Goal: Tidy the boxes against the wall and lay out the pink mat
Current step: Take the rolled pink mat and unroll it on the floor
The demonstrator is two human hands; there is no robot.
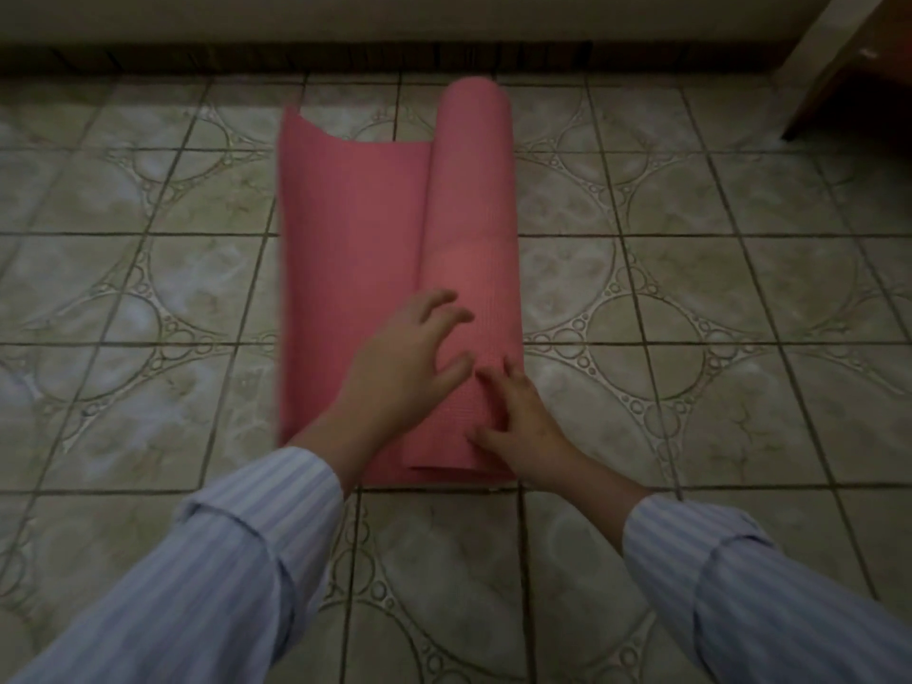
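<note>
Both hands — left hand (409, 357), right hand (523, 427) — rest spread-fingered on the half-unrolled pink mat (395, 229) on the tiled floor (691, 288).

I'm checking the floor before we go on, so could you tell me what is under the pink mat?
The pink mat lies on the tiled floor, whose patterned tiles show all around it. The tiles beneath it are covered, so nothing else can be confirmed.

- Pink ribbed foam mat (375, 269), partly unrolled: a flat strip on its left side lies on the patterned tile floor (691, 288), the thick roll on its right, running away toward the wall.
</note>
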